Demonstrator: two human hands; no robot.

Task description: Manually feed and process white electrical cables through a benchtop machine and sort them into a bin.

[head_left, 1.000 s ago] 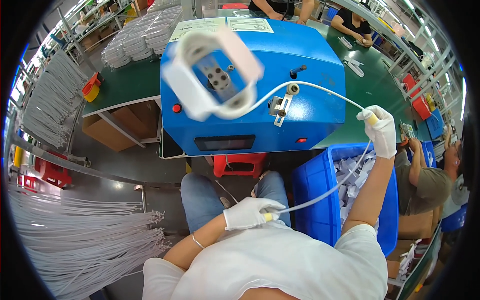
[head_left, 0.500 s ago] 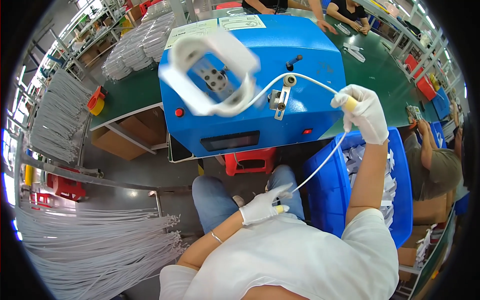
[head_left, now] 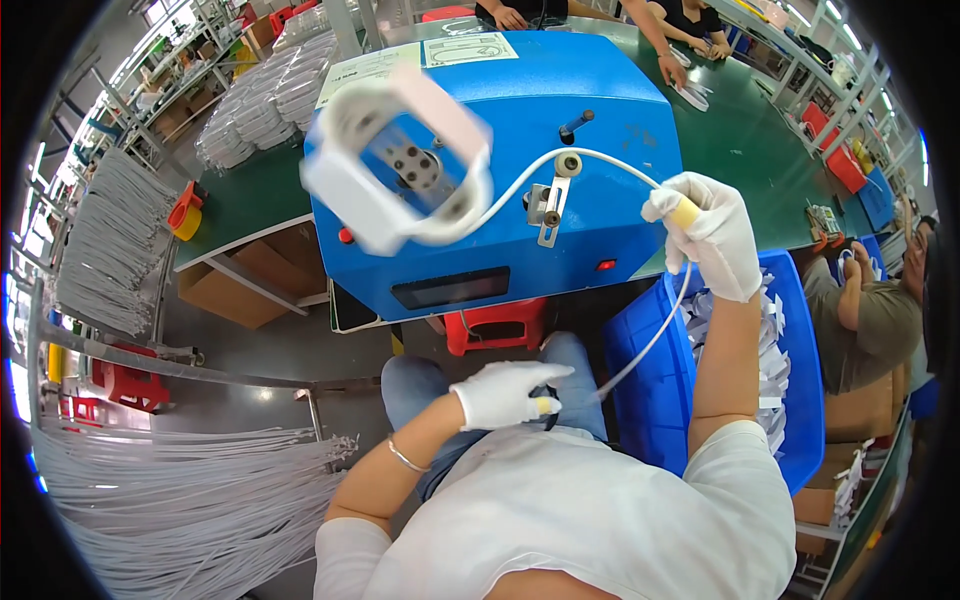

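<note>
A blue winding machine [head_left: 440, 240] stands before me on the bench. On its front a white winding head [head_left: 395, 165] is blurred by motion. From that head a white cable [head_left: 610, 157] arcs past a small roller guide [head_left: 552, 205] to my right hand [head_left: 708, 235]. That white-gloved hand is closed round the cable, and the cable's tail hangs below it, its end blurred near my knee. Over my lap, my left hand [head_left: 508, 393], also gloved, has its fingers stretched out to the right. It is apart from the cable, with nothing seen in it.
A blue bin [head_left: 655, 350] of white strips stands under my right arm. Long white cables [head_left: 190, 490] hang in bundles on a rack at left. A red stool [head_left: 495, 325] is under the machine. Co-workers' hands [head_left: 672, 68] are across the green bench [head_left: 740, 150].
My left hand has moved left, away from the cable's tail, which now hangs loose. My right hand stays on the cable, slightly lower. Across the bench, a co-worker's hand has reached white pieces.
</note>
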